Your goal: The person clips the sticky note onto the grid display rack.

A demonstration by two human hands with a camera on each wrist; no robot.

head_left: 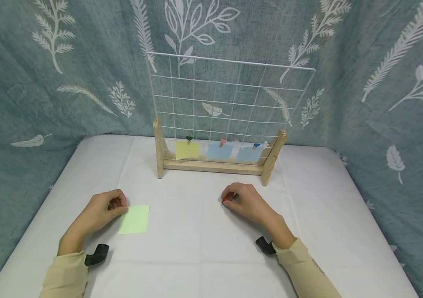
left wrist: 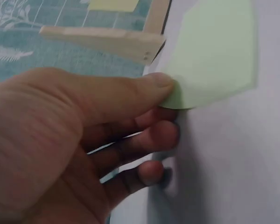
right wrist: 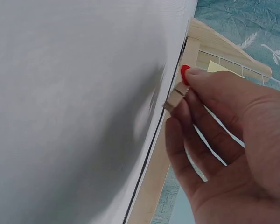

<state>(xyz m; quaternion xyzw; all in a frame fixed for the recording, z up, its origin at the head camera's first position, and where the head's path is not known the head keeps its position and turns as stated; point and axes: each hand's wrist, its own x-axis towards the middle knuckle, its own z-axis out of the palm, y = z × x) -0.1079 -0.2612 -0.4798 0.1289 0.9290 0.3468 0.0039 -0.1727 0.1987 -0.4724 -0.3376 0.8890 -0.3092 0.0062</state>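
Observation:
At the left of the table my left hand (head_left: 103, 209) pinches a corner of a light green paper square (head_left: 135, 220) between thumb and fingers. The left wrist view shows the thumb on top of the green paper (left wrist: 219, 56), the other fingers curled below. My right hand (head_left: 246, 200) is right of the middle, in front of the rack. Its thumb and fingers pinch a small wooden clothespin (right wrist: 176, 96) with a red decoration (right wrist: 185, 73) on it. In the head view only a bit of the red (head_left: 223, 201) shows at the fingertips.
A white wire grid (head_left: 230, 85) on a wooden stand (head_left: 211, 166) stands at the back. Low on it hang a yellow paper (head_left: 186, 151) and two blue papers (head_left: 218, 152), each under a small decorated clothespin. A white cloth (head_left: 174, 256) covers the table; a patterned curtain (head_left: 6, 165) surrounds it.

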